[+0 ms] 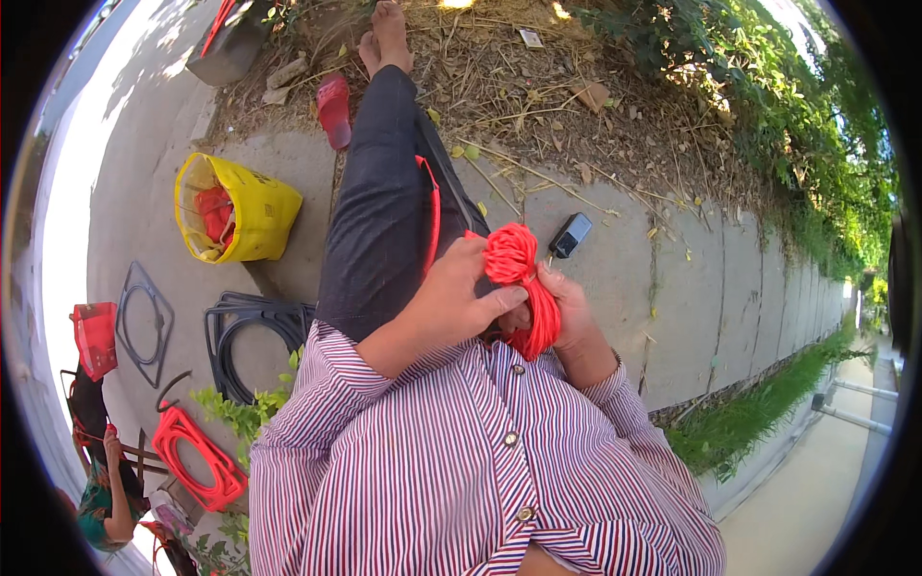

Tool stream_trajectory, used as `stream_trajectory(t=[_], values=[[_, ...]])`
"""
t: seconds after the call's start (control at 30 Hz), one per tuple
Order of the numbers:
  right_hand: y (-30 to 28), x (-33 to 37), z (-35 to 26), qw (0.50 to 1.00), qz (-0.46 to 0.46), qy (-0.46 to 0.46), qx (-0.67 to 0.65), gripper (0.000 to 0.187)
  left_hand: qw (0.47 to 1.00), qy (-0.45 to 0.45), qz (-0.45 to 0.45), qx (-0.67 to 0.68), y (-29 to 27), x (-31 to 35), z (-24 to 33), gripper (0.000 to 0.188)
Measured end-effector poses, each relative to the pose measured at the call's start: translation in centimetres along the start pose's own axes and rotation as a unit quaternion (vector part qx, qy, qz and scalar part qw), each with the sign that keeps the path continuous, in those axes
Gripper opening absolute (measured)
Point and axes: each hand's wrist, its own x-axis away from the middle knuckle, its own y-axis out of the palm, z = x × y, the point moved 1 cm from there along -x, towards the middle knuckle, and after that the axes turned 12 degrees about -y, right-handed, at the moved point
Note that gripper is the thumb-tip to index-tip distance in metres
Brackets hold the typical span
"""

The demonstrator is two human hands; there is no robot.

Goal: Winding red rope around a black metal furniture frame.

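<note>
A bright red hank of glossy plastic cord (511, 253) is held over my lap, bunched into a round head above a cinched middle. My left hand (459, 300) grips it from the left, thumb across the front and other fingers partly hidden behind. On the right side, my right hand (573, 312) closes around the same hank near its narrow middle, fingers mostly hidden. A length of red cord (433, 206) runs along my dark trousers (370, 230) up to the hank.
A yellow bag (259, 213) with red material inside stands at left. Near it lie dark frames (252, 331) and a red frame (197, 458). A phone-like black device (571, 235) rests on the paving; a red slipper (333, 110) lies by my leg. Another person (113, 499) sits at far left.
</note>
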Motion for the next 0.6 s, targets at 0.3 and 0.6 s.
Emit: stream_trajectory(t=[0.3, 0.6], values=[[1.2, -6.3, -2.9, 0.991, -0.042, 0.010, 0.126, 0.040, 0.965, -0.038, 0.010, 0.259, -4.6, -2.3, 0.4, 0.036], [-1.1, -8.0, -4.4, 0.982, -0.068, 0.059, 0.163, 0.037, 0.941, -0.013, 0.101, 0.323, -8.6, -4.0, 0.7, 0.038]])
